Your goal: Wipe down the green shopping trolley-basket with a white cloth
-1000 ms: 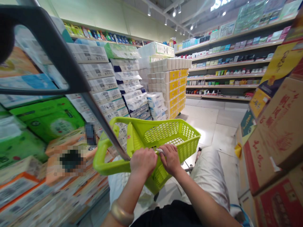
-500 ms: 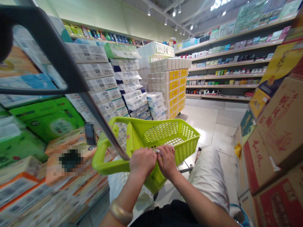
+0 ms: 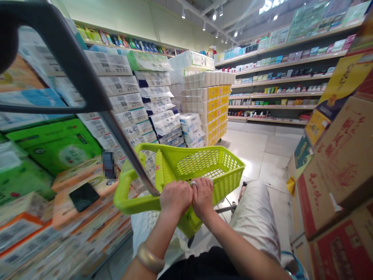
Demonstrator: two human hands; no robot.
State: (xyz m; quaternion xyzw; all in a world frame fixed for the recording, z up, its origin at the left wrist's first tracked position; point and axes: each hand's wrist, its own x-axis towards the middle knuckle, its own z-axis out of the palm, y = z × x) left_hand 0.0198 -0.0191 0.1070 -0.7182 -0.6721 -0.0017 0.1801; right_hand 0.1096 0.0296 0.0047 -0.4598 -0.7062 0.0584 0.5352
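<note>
A lime green plastic shopping basket (image 3: 204,165) stands on a wheeled frame in a shop aisle in front of me. My left hand (image 3: 175,197) is closed in a fist on the basket's near rim. My right hand (image 3: 203,196) is closed right beside it on the same rim, the two hands touching, and something small and pale shows between them. The basket's green handle (image 3: 128,194) loops out to the left. A dark pole with a black grip (image 3: 87,93) slants across the left, its lower end hidden behind my left hand. A bangle (image 3: 150,258) circles my left wrist.
Stacked packs of tissue and toilet paper (image 3: 136,101) fill the left side, with a dark phone (image 3: 84,196) lying on an orange pack. Cardboard boxes (image 3: 340,163) are piled on the right. A white sack (image 3: 259,217) lies on the tiled floor (image 3: 262,151). Shelves (image 3: 276,93) line the far wall.
My right hand has slid left along the rim until it touches my left hand. The basket has shifted slightly left and nearer.
</note>
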